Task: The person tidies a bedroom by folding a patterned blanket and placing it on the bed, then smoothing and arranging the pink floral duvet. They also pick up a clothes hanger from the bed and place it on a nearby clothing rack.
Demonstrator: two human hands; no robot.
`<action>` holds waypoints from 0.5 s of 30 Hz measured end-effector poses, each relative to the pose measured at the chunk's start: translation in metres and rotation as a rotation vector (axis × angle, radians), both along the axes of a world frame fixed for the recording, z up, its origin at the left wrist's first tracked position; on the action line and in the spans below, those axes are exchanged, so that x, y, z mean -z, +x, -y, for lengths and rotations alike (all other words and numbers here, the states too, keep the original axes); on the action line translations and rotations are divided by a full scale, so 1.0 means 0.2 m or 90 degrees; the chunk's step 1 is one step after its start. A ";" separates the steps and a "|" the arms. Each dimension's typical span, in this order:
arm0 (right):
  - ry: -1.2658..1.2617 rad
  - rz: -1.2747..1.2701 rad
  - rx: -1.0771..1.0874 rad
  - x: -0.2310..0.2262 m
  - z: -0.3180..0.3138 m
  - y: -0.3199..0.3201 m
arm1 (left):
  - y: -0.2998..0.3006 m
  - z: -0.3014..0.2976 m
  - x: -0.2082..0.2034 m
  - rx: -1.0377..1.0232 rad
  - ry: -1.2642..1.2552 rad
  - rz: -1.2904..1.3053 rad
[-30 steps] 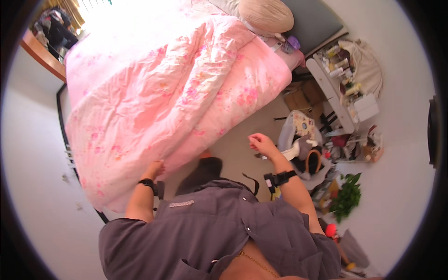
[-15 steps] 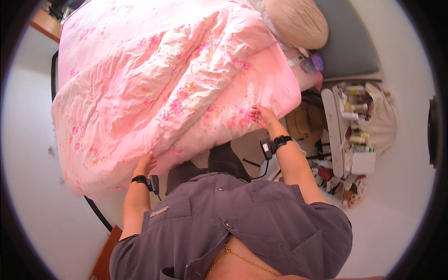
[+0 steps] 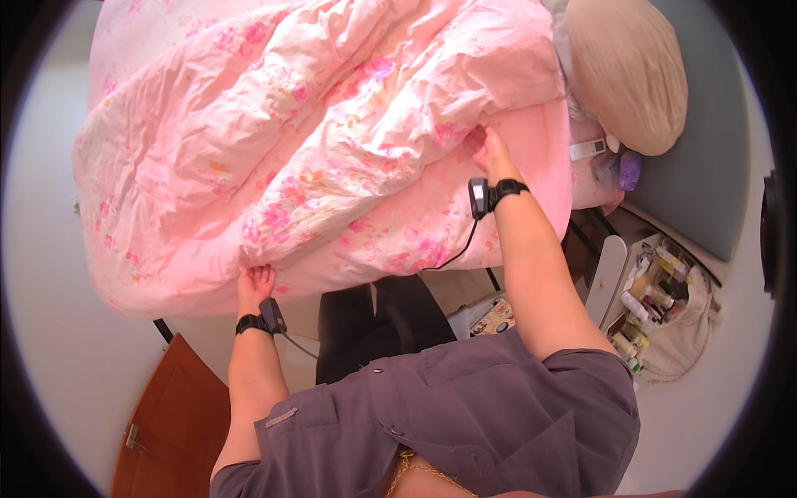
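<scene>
A pink floral quilt (image 3: 282, 178) lies rumpled in thick folds over the bed. My left hand (image 3: 256, 286) touches its near edge at the left, with the fingers loosely bent and showing in front of the cloth. Farther off to the right, my right hand (image 3: 493, 153) is closed on the border of a quilt fold, its fingertips partly hidden by the fabric. Beneath that border a smooth pink sheet (image 3: 535, 153) shows. Each wrist wears a black strap with a small box and a cable.
At the upper right a beige pillow (image 3: 627, 75) rests near the grey headboard (image 3: 714, 141). A white remote (image 3: 588, 149) and a purple item (image 3: 630, 170) lie below it. Bottles (image 3: 647, 303) crowd a stand to the right. A brown wooden door (image 3: 174, 419) stands lower left.
My right hand has moved farther over the bed, from open above the near edge to the quilt fold. The view has shifted, showing more of the door. My left hand stays by the quilt's near edge.
</scene>
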State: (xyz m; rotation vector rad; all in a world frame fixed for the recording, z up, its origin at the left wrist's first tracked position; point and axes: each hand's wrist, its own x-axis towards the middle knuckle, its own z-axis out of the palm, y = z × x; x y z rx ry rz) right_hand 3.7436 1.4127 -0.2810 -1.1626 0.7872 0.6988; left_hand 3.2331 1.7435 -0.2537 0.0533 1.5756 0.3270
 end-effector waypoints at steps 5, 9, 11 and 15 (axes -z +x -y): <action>0.075 0.030 0.053 0.00 -0.09 0.24 | 0.17 0.05 0.05 0.041 -0.022 -0.176; 0.084 0.022 0.076 -0.08 -0.12 0.37 | 0.26 0.06 -0.04 -0.030 0.031 -0.103; 0.045 0.060 0.022 -0.22 -0.13 0.43 | 0.16 0.01 -0.01 0.008 0.121 0.052; -0.082 0.293 -0.043 -0.45 -0.06 0.49 | 0.18 -0.26 -0.14 0.046 0.102 0.025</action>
